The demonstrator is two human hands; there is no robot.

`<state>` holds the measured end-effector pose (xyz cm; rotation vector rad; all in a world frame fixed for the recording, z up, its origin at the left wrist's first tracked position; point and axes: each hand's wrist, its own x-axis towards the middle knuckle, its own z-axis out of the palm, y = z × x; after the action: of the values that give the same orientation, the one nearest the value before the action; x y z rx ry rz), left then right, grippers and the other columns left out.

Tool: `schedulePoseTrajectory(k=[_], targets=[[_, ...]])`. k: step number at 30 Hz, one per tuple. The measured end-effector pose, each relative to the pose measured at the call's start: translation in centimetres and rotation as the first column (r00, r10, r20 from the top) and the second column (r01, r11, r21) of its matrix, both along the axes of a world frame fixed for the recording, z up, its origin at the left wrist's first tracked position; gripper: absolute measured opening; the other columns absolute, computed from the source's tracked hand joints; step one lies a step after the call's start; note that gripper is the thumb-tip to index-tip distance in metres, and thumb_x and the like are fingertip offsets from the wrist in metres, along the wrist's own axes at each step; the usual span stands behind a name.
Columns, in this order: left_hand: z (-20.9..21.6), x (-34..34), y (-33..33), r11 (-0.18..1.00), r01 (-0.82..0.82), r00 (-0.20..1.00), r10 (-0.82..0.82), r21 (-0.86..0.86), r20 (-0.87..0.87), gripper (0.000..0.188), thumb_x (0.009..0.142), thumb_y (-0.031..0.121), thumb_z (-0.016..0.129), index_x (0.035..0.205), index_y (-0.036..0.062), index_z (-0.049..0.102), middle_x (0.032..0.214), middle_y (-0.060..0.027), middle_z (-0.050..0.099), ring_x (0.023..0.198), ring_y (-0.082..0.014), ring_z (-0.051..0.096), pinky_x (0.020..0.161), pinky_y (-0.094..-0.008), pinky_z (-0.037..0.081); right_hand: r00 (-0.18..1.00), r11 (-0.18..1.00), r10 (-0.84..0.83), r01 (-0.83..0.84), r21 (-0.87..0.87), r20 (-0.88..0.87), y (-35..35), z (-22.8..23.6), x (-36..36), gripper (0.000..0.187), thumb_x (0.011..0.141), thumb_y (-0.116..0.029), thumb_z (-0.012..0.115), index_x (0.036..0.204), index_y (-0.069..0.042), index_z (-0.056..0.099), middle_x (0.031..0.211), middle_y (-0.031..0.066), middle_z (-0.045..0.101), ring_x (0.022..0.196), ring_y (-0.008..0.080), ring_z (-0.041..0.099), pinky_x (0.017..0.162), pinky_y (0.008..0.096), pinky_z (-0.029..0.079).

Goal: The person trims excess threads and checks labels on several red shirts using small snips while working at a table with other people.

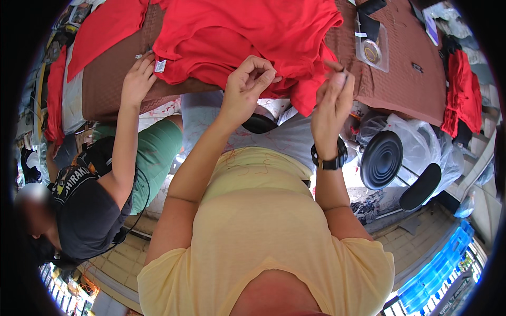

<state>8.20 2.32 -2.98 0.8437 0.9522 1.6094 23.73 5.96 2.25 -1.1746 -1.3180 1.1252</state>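
Observation:
A red knit garment (247, 37) lies rumpled over the near edge of the table in front of me. My left hand (249, 84) is raised at its near edge, thumb and fingertips pinched together; what they hold, if anything, is too small to make out. To the right, my right hand (333, 100), with a black watch (329, 155) on the wrist, is closed around something small with a dark tip near the fingertips. Its kind cannot be told, as the fingers cover it and are slightly blurred. A white label (160, 66) shows on the garment's left edge.
At my left sits a person in a dark shirt (89, 210), whose hand (139, 79) touches the garment near the label. On the brown-covered table (400, 79) are a clear plastic tray (373, 52) and more red fabric (108, 31). A round black stool seat (381, 159) stands right.

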Motion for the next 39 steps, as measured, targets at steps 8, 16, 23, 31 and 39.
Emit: schedulePoseTrajectory(k=[8, 16, 23, 31, 39], targets=[[0.4, -0.6, 0.0, 0.999, -0.027, 0.991, 0.033, 0.043, -0.126, 0.006, 0.097, -0.001, 0.062, 0.1, 0.0006, 0.058, 0.1, -0.0032, 0.054, 0.095, -0.0096, 0.057, 0.087, -0.0278, 0.051, 0.884, 0.779, 0.397, -0.467, -0.418, -0.248, -1.5, -0.7, -0.9, 0.049, 0.108, -0.043, 0.038, 0.085, -0.004, 0.057, 0.066, -0.0056, 0.035, 0.055, 0.0045, 0.028, 0.049, 0.0234, 0.022], [0.4, -0.7, -0.1, 0.993, -0.033, 0.978, 0.055, 0.11, -0.2, 0.008, 0.093, -0.005, 0.064, 0.098, 0.0005, 0.061, 0.106, -0.006, 0.056, 0.098, -0.0126, 0.054, 0.09, -0.0265, 0.044, 0.843, 0.741, 0.4, -0.528, -0.414, -0.359, -0.4, -1.6, -1.2, 0.045, 0.107, -0.039, 0.043, 0.082, -0.005, 0.056, 0.064, -0.006, 0.036, 0.049, 0.0035, 0.026, 0.045, 0.0229, 0.02], [1.5, -0.1, -0.2, 0.994, -0.002, 0.971, 0.028, 0.11, -0.238, 0.008, 0.093, -0.01, 0.06, 0.092, -0.0031, 0.057, 0.098, -0.0064, 0.052, 0.08, -0.0147, 0.063, 0.074, -0.0286, 0.053, 0.836, 0.731, 0.382, -0.534, -0.425, -0.394, -0.1, -2.0, -1.2, 0.044, 0.105, -0.041, 0.05, 0.077, -0.007, 0.053, 0.061, -0.0066, 0.035, 0.046, 0.0029, 0.028, 0.043, 0.0233, 0.019], [-1.3, -0.5, -0.1, 0.998, -0.057, 0.995, 0.057, 0.0, -0.078, 0.013, 0.097, -0.004, 0.058, 0.107, 0.002, 0.053, 0.113, -0.0095, 0.061, 0.102, -0.0148, 0.061, 0.094, -0.03, 0.051, 0.785, 0.747, 0.455, -0.594, -0.299, -0.421, 0.8, -2.0, 0.6, 0.037, 0.102, -0.036, 0.056, 0.079, -0.008, 0.052, 0.064, -0.0055, 0.039, 0.051, 0.0047, 0.033, 0.047, 0.0246, 0.023], [0.5, 0.7, -0.2, 0.996, -0.084, 0.995, 0.085, 0.017, -0.056, 0.035, 0.093, -0.006, 0.065, 0.124, 0.0032, 0.05, 0.118, -0.0106, 0.062, 0.105, -0.0141, 0.063, 0.097, -0.0296, 0.05, 0.918, 0.885, 0.177, -0.306, 0.35, 0.355, 1.7, -1.1, 0.0, 0.022, 0.086, -0.005, 0.074, 0.106, 0.002, 0.065, 0.099, 0.0125, 0.057, 0.083, 0.0228, 0.058, 0.072, 0.0324, 0.048]])
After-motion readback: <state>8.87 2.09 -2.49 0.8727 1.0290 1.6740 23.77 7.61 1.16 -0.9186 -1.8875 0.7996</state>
